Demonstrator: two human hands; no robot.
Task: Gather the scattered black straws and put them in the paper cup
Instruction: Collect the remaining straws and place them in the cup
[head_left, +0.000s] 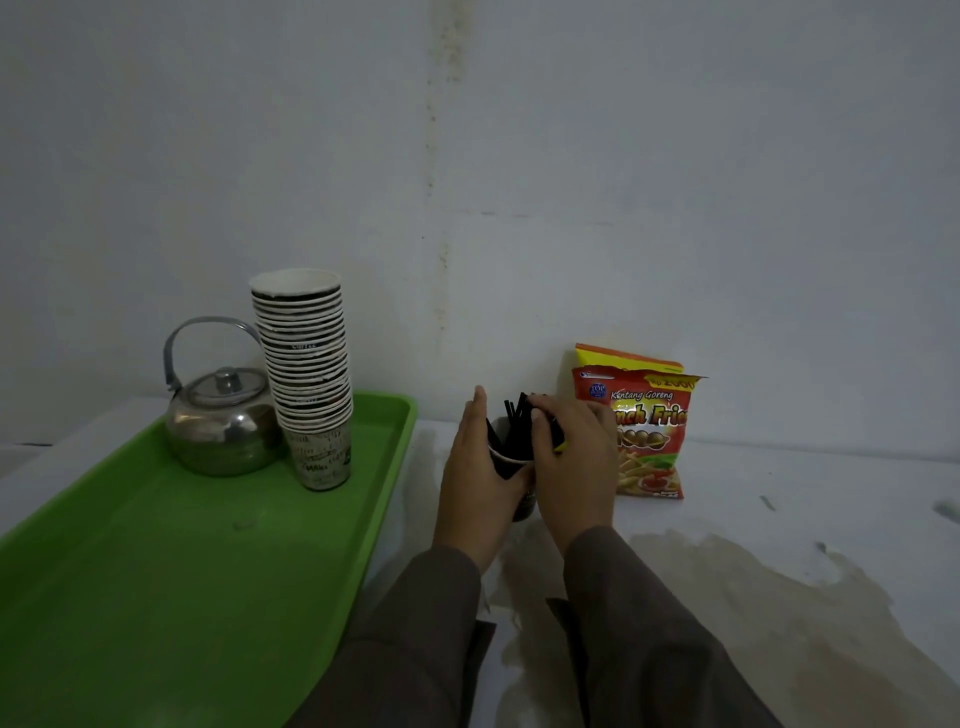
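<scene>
Head view, one frame. Entries run left to right; clock directions are read on the frame.

At 9 o'clock, a bright green plastic tray (156, 545) sits on the white, stained countertop (779, 519). At the tray's far end stands a round polished steel kettle with a hoop handle (223, 421). Touching it on the right is a tall stack of printed paper cups (311, 374), upright.

Just past centre toward 5 o'clock, both hands meet around a single dark paper cup with a white rim (522, 501) standing on the countertop, apart from the tray. The left hand (475, 483) cups the cup's left wall, fingers extended upward along it: grasping the cup, apparently to steady it. The right hand (574, 462) is curled over the bundle of thin black plastic straws (514, 426), which stand in the cup and fan out above its rim. It grips or presses their upper ends; a small yellow patch shows at its fingers, identity unclear.

At 3 o'clock, two red and yellow fried-potato snack packets (644, 415) lean against the pale wall (467, 156), just beside the right hand.

Progress, judged: no loose straws visible on the countertop or tray. The task looks near complete; what remains seems to be settling the bundle and letting go. The area behind the hands is hidden, so stray straws there cannot be excluded.
</scene>
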